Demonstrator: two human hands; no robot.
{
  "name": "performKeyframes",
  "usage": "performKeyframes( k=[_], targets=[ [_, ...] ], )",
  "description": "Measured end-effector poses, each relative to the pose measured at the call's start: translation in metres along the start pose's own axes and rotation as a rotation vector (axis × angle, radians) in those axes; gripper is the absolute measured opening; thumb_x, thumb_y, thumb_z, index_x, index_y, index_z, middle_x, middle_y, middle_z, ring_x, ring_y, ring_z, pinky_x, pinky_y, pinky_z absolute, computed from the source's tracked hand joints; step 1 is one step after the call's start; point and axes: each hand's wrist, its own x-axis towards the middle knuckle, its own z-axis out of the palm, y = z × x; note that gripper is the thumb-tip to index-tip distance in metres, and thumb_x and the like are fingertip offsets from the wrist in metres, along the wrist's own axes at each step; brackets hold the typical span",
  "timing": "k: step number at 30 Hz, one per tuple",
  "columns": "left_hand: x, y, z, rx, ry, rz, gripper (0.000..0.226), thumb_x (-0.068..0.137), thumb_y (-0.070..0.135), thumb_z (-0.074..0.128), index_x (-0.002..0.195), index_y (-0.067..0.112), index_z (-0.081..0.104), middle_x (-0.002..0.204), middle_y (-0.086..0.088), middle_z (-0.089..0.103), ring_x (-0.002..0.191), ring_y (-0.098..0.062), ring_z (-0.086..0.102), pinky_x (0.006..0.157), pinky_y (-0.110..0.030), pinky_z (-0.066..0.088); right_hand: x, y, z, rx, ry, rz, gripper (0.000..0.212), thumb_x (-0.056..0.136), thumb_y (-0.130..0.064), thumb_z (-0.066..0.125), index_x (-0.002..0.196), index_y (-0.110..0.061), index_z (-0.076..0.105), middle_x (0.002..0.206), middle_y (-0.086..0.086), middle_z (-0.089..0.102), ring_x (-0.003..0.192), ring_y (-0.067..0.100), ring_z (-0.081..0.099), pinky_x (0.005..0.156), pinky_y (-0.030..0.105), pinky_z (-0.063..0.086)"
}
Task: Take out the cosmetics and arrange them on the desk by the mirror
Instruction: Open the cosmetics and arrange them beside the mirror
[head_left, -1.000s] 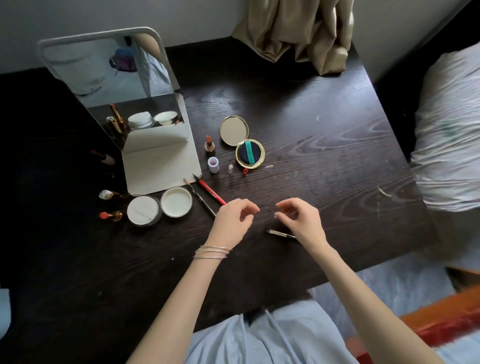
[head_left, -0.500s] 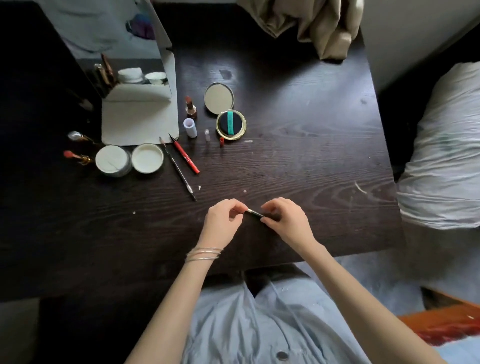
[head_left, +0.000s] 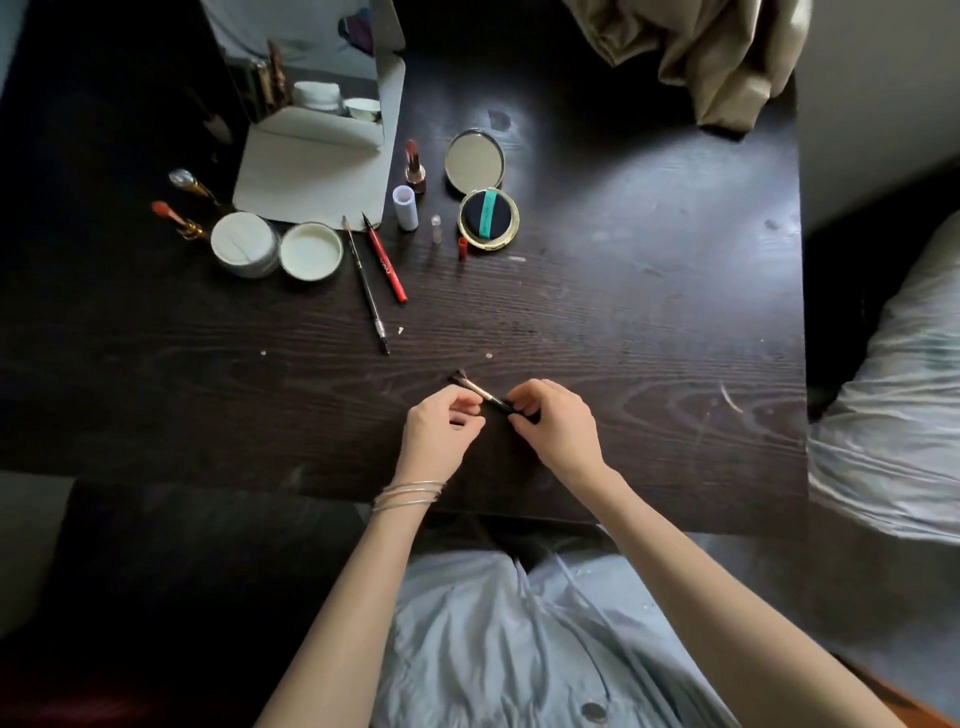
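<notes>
With the right hand (head_left: 558, 428) pinching the small makeup brush (head_left: 480, 392) by its dark handle and the left hand (head_left: 441, 428) curled empty beside it, the brush is best laid parallel to the 2 pencils (head_left: 376, 270) near the mirror (head_left: 311, 67), bristles kept off the tabletop (head_left: 649, 291).

The desk (head_left: 597, 291) is dark wood with a plain grain and a matt, scuffed finish. The mirror (head_left: 306, 57) is glossy glass on a smooth matt white stand. The open compact (head_left: 485, 200) has a shiny gold metal rim and a dark cloth puff. The small brush (head_left: 480, 391) has a shiny metal ferrule. Thin bangles (head_left: 408, 494) look like polished metal. The curtain (head_left: 722, 52) is soft beige cloth.
</notes>
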Motion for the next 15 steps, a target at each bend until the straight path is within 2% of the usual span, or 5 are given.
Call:
performKeyframes(
  k=[3, 5, 7, 11, 15],
  targets=[
    [0.0, 0.002, -0.006, -0.077, 0.035, -0.027, 0.017, 0.076, 0.003, 0.071, 0.089, 0.013, 0.066, 0.081, 0.002, 0.066, 0.073, -0.003, 0.062, 0.069, -0.006, 0.047, 0.002, -0.003, -0.001, 0.105, 0.022, -0.019, 0.018, 0.075, -0.009, 0.07, 0.091, -0.018, 0.067, 0.086, -0.007, 0.066, 0.078, 0.008, 0.059, 0.075, 0.026, 0.051],
    [0.002, 0.007, -0.014, -0.137, 0.059, -0.036, 0.016, 0.077, 0.005, 0.072, 0.089, 0.014, 0.064, 0.081, 0.005, 0.066, 0.075, -0.001, 0.062, 0.068, -0.004, 0.046, 0.004, -0.009, -0.006, 0.187, 0.034, -0.045, 0.018, 0.075, -0.008, 0.072, 0.091, -0.016, 0.068, 0.084, -0.008, 0.065, 0.075, 0.005, 0.059, 0.073, 0.017, 0.049],
    [0.007, 0.013, -0.023, -0.195, 0.081, -0.045, 0.015, 0.078, 0.008, 0.072, 0.09, 0.014, 0.064, 0.083, 0.004, 0.067, 0.079, -0.003, 0.063, 0.071, -0.007, 0.049, 0.008, -0.018, -0.012, 0.244, 0.053, -0.071, 0.019, 0.074, -0.007, 0.073, 0.091, -0.015, 0.068, 0.081, -0.011, 0.065, 0.073, 0.003, 0.059, 0.071, 0.009, 0.045],
    [0.021, 0.024, -0.041, -0.342, 0.108, -0.084, 0.01, 0.079, 0.01, 0.071, 0.085, 0.015, 0.065, 0.087, -0.007, 0.07, 0.086, -0.017, 0.068, 0.081, -0.032, 0.056, 0.018, -0.042, -0.022, 0.348, 0.055, -0.084, 0.018, 0.074, -0.007, 0.075, 0.089, -0.016, 0.069, 0.078, -0.012, 0.065, 0.071, -0.001, 0.06, 0.07, 0.007, 0.045],
    [0.03, 0.042, -0.064, -0.503, 0.109, -0.066, 0.01, 0.083, 0.005, 0.066, 0.083, 0.014, 0.064, 0.08, -0.006, 0.07, 0.077, -0.012, 0.069, 0.073, -0.025, 0.056, 0.03, -0.071, -0.026, 0.452, 0.048, -0.089, 0.017, 0.075, -0.007, 0.075, 0.089, -0.015, 0.069, 0.078, -0.011, 0.067, 0.071, -0.004, 0.061, 0.07, 0.007, 0.046]
  ],
)
